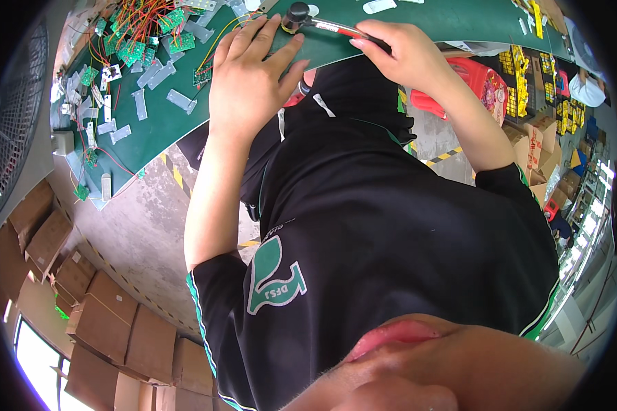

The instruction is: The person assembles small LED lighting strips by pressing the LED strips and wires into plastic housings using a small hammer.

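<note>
left hand (247, 75) fingers spread flat, green mat (418, 24) | right hand (401, 51) fingers pinching slim screwdriver (336, 29)

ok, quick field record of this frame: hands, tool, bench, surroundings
left hand: flat, fingers spread, pressing on the green bench mat beside a small black round part
right hand: gripping a red-and-black handled tool whose tip meets the black part
bench left side: green circuit boards with red and yellow wires, grey plastic strips
surroundings: cardboard boxes on the floor, red crate under the bench, yellow packaged parts
clothing: black shirt with green trim
</note>
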The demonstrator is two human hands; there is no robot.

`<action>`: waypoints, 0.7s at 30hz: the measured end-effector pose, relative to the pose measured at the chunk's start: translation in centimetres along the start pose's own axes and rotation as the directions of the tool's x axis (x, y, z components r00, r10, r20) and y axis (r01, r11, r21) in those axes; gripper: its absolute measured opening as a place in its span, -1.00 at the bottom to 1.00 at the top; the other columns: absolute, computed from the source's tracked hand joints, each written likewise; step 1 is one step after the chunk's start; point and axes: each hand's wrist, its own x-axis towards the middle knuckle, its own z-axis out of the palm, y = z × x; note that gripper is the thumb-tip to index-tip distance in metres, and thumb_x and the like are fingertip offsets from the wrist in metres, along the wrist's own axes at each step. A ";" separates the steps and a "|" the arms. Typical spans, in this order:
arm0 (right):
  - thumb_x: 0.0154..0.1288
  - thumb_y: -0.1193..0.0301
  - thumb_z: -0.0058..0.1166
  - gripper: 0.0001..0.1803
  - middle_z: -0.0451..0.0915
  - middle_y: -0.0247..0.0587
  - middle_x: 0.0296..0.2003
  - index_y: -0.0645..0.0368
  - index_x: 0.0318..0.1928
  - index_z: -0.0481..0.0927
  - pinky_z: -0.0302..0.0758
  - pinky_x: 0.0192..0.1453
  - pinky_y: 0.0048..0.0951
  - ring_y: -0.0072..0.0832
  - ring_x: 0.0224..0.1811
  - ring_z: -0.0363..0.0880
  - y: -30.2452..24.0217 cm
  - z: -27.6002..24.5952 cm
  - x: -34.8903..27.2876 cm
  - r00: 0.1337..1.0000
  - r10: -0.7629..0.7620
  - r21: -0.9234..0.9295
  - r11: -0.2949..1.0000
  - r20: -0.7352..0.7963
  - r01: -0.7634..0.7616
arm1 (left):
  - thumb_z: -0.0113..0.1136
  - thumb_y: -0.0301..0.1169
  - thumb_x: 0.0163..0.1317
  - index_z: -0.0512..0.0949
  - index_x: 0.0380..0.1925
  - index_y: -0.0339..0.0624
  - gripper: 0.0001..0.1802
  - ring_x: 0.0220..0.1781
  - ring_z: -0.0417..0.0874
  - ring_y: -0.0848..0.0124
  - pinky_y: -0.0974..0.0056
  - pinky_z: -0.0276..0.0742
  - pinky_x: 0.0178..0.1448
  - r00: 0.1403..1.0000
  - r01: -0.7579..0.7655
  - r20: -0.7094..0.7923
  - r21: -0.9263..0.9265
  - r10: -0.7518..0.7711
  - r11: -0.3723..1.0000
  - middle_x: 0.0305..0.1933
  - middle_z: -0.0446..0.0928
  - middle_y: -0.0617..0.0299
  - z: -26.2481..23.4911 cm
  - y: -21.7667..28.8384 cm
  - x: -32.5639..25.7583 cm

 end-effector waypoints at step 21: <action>0.47 0.30 0.25 -0.73 0.66 -0.09 -0.41 0.23 0.01 0.67 0.48 -0.34 -0.32 -0.29 -0.49 0.57 1.1 -1.3 -1.1 0.977 0.119 0.074 0.991 -0.175 -0.108 | 0.46 -0.20 0.18 0.78 0.03 0.12 -0.62 0.34 0.59 0.19 0.01 0.45 0.40 1.000 -0.012 0.020 0.025 0.011 1.000 0.25 0.65 0.16 -0.5 0.3 0.5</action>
